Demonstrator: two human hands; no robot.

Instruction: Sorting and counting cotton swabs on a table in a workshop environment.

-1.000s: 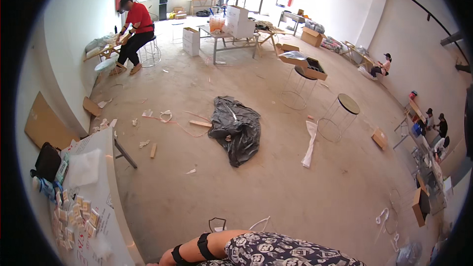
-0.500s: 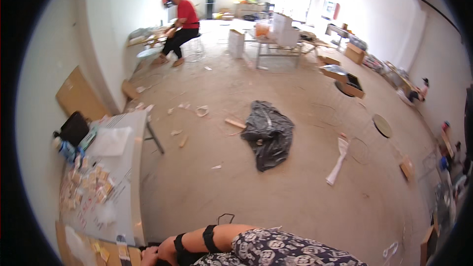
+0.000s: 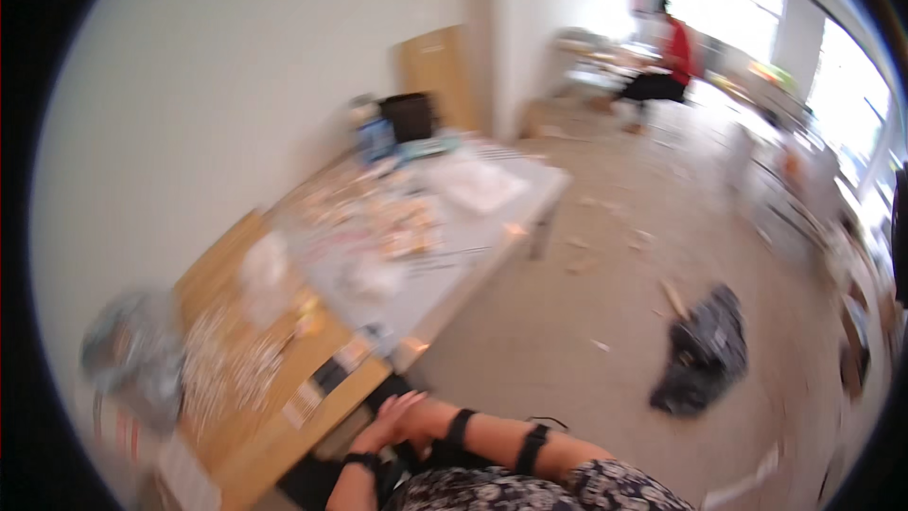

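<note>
Meeting at the near corner of the wooden bench, my two hands lie together, the left hand coming up from below and the right hand coming in from the right, partly hidden by the left. My left fingers look stretched toward the upper right, against or across the right hand; blur keeps me from telling whether either hand is closed around anything, and nothing shows clearly in my grip. Nearest to me on the board is a short row of flat things: a pale striped piece, a dark piece and a paler piece. They lie up and to the left of my fingers, apart from them, over the bench edge. The row's long axis slants from lower left to upper right, roughly parallel to that edge, so it passes in front of my fingers rather than pointing at them. Of my hands, the left is the nearer to it. Farther left, beyond the row, spreads a pile of slender white pieces, with a small yellow thing and a clear plastic bag above it.
</note>
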